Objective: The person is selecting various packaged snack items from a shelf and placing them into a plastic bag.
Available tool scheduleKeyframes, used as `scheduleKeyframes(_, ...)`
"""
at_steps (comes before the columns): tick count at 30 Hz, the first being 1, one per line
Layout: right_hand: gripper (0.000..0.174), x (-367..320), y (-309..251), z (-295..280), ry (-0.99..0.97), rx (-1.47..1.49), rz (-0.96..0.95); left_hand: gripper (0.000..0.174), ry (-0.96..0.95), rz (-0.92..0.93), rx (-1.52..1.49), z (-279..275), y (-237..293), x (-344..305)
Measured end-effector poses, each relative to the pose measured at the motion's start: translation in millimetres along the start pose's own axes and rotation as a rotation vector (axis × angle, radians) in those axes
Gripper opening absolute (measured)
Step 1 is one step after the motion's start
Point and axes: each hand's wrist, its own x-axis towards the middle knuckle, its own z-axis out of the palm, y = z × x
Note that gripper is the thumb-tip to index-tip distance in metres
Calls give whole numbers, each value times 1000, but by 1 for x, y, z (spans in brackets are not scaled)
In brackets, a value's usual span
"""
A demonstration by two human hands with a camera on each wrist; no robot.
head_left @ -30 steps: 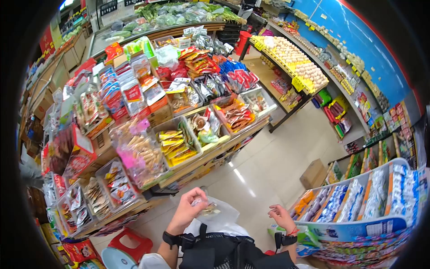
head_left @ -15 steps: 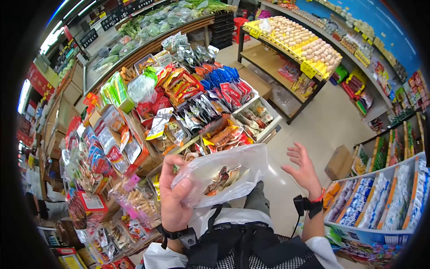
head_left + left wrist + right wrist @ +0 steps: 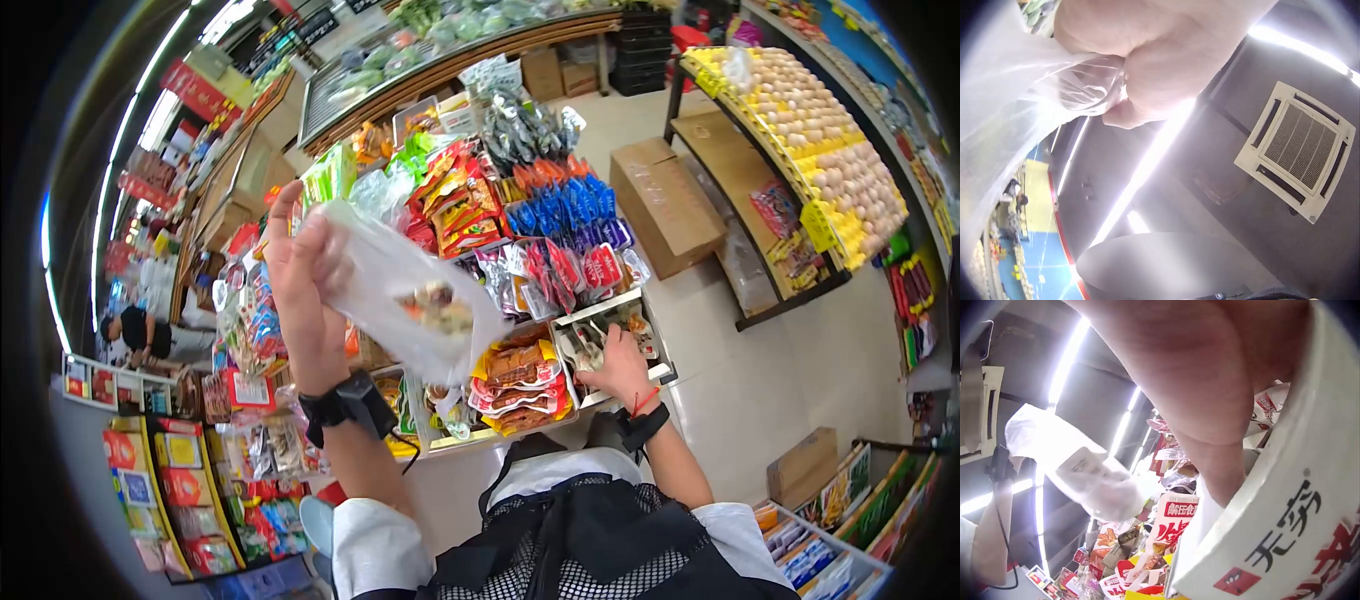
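Note:
My left hand (image 3: pixel 303 300) holds a translucent plastic bag (image 3: pixel 375 270) by its top, raised over the display. A few small snack packets (image 3: pixel 440 310) show through the bag's lower part. In the left wrist view the bag's bunched film (image 3: pixel 1091 84) is gripped at the thumb and fingers. The right hand (image 3: pixel 622 370) reaches down into a white box (image 3: pixel 1291 500) of small snack packets (image 3: pixel 585 350) at the display's front right corner. Behind the box's wall its fingertips are hidden in the right wrist view, so I cannot tell whether they hold a packet.
Left of the white box sits a bin of orange-brown snack packs (image 3: pixel 520 380). Blue packets (image 3: pixel 570 212) and red-yellow packets (image 3: pixel 460 200) lie farther back. A cardboard box (image 3: pixel 665 205) and an egg rack (image 3: pixel 825 150) stand to the right, across a strip of tiled floor (image 3: pixel 745 370).
The view has swung, bringing the display closer. My left hand has lifted the bag up and leftward, and it now hangs tilted. The right hand has gone from free air into the white box.

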Motion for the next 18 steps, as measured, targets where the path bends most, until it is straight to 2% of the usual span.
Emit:
scheduleKeyframes(4,96,14,2,-5,-189,-35,-24,53,45,-15,91,-12,-32,-2)
scheduleKeyframes(6,105,20,4,0,-266,-83,-51,46,39,-57,133,-1,-55,-22)
scheduleKeyframes(7,95,23,5,-1,-292,-53,-58,46,55,-67,239,7,-62,-34)
scheduleKeyframes(10,107,40,16,-8,-434,43,-80,47,40,-161,123,4,-87,-72)
scheduleKeyframes(11,106,43,26,-6,-408,138,-139,47,49,-172,112,3,-89,-84)
scheduleKeyframes(14,105,49,31,-2,-449,208,-48,48,86,-185,23,3,-94,-103)
scheduleKeyframes(16,101,45,21,5,-356,-41,-51,48,87,-202,-22,1,-98,-110)
scheduleKeyframes(18,98,47,10,7,-362,-84,35,49,57,-207,-34,-8,-104,-111)
